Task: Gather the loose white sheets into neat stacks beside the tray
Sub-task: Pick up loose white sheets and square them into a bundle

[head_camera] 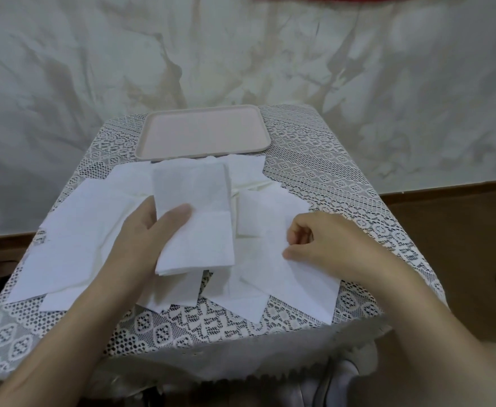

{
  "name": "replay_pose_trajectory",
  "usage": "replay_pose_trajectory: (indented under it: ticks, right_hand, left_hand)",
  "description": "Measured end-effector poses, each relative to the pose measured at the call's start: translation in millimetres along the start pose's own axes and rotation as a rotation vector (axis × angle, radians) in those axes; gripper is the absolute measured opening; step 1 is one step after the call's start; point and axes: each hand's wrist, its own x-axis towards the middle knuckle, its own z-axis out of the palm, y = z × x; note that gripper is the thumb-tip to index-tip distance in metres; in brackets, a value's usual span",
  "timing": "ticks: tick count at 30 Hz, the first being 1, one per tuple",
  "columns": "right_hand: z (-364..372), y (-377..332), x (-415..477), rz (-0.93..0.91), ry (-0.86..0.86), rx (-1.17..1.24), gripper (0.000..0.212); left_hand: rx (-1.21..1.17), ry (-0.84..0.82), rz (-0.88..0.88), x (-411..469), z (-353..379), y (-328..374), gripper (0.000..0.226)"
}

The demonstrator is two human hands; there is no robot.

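- Gripped a stack of thin white paper sheets (195,207) in left hand (144,230) fingers.
- Pinched one loose sheet (305,283) with right hand (326,242) fingers.
- Found other sheets (73,239) overlapping on lace-covered bench (343,183), before pale pink rectangular tray (202,133).

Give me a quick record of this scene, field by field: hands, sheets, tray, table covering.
left hand: grips a gathered stack of sheets, thumb on top
right hand: pinches a loose sheet near its edge
other sheets: scattered, overlapping, on the lace tablecloth
tray: pink, far side, behind the sheets
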Motion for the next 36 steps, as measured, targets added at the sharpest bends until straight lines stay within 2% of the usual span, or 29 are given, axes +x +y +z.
replay_pose_trajectory:
  ticks: [9, 16, 19, 21, 23, 28, 31, 36]
  right_hand:
    - [0.2, -1.7, 6.2, -0.073, -0.066, 0.016, 0.013]
    - [-4.9, 1.0, 20.8, -0.12, 0.055, 0.284, 0.015]
    - [-4.9, -0.8, 22.7, -0.112, -0.079, 0.233, 0.017]
    - [-5.1, -1.9, 24.6, -0.123, -0.112, 0.204, 0.018]
    - [-6.8, -2.1, 29.7, -0.132, -0.018, 0.22, 0.024]
    - [-4.5, -7.8, 46.9, -0.148, 0.245, 0.196, 0.02]
    - [1.4, -13.4, 55.0, -0.127, 0.24, 0.143, 0.021]
    - [0.3, -14.2, 55.0, -0.114, 0.188, 0.143, 0.01]
  left_hand:
    - [-0.002, -0.002, 0.003, -0.5, 2.2, 2.1, 0.042]
    - [-0.013, -0.012, 0.008, -0.5, 0.2, 1.1, 0.04]
    - [-0.019, -0.018, -0.006, 0.8, -2.7, -0.6, 0.03]
    - [-0.035, -0.018, -0.015, 1.6, -4.5, -0.9, 0.032]
    - [-0.038, -0.02, -0.017, 1.9, -5.2, -0.4, 0.035]
    - [-0.038, -0.008, -0.031, 2.9, -6.0, 2.6, 0.034]
    - [-0.052, -0.007, -0.041, 2.0, -6.4, 3.3, 0.032]
    - [-0.072, -0.009, -0.05, 0.6, -8.0, 3.8, 0.035]
